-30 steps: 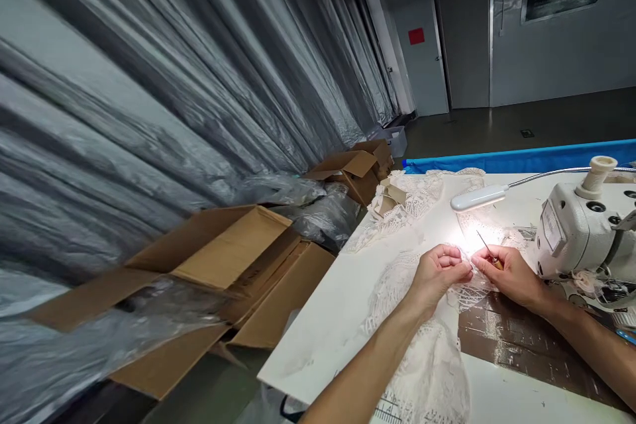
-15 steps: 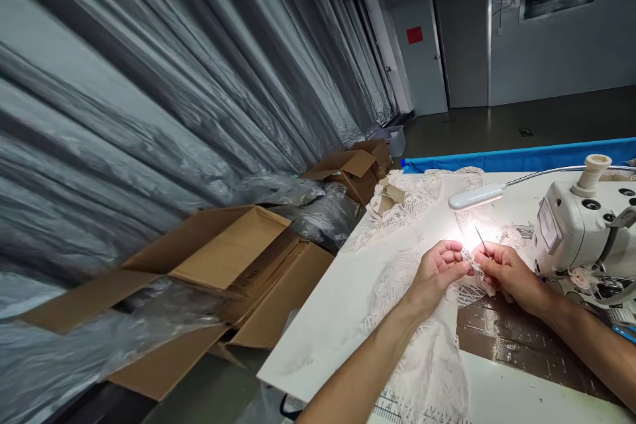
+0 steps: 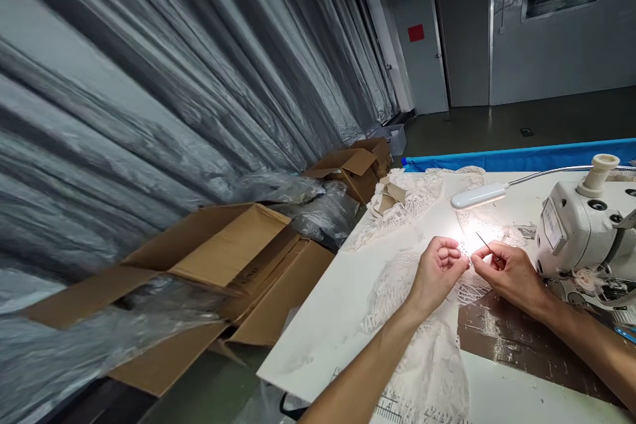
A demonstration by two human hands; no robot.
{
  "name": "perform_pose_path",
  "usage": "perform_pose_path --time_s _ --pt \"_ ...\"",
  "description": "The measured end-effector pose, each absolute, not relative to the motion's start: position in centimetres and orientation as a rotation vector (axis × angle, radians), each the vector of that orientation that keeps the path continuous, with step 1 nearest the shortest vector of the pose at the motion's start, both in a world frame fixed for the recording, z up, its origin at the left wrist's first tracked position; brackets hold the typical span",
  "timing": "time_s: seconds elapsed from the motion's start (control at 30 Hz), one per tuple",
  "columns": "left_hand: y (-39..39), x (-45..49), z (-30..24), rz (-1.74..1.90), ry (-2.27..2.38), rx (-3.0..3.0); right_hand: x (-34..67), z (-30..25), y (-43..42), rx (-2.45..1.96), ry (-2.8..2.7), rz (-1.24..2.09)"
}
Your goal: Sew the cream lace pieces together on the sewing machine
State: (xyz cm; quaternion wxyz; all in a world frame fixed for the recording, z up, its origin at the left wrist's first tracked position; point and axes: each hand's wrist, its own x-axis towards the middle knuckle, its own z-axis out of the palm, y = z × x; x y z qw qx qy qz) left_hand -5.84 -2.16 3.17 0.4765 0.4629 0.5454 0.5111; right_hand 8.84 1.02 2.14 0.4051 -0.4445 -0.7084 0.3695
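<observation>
Under the lamp's glow, my left hand (image 3: 436,273) is closed in a pinch at the edge of a small piece of white lace (image 3: 464,252), which the light partly washes out. My right hand (image 3: 509,278) faces it, thumb and finger pressed together close to the left fingertips. A thin dark pointed tool (image 3: 483,240) sticks up out of the right fingers; its lower end is hidden, so its kind is unclear. Beneath and beside both hands spreads cream lace fabric (image 3: 397,285), running down to the table's front edge.
A white sewing machine (image 3: 566,232) stands to the right, with a lamp (image 3: 477,196) on a bendable neck. More lace (image 3: 422,192) and a torn cardboard piece (image 3: 390,196) lie at the back. Brown tape (image 3: 501,344) covers part of the white table (image 3: 318,338). Open cartons (image 3: 233,245) stand left.
My hands have drawn slightly apart, and less of the lace shows between them. The right hand has turned a little, tilting the pointed tool farther over.
</observation>
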Motion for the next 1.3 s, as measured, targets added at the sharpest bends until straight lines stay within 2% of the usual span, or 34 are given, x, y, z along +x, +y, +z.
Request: perform_pose_path --time_s 0.27,0.6,0.87,1.3 --pt "-2.2 -6.1 2.9 1.413 1.508 1.332 8.7 1.2 1.2 -1.163 -1.737 0.955" --pt "-2.4 -5.7 3.4 1.282 1.371 1.132 8.6 1.3 0.7 -1.048 -1.856 0.816" --pt "-2.9 -5.2 3.0 1.297 1.455 1.332 7.9 1.0 -0.1 -1.152 -1.67 1.113" --pt "-2.9 -5.2 3.2 1.38 1.496 1.391 8.0 1.1 0.3 -1.165 -1.583 1.325"
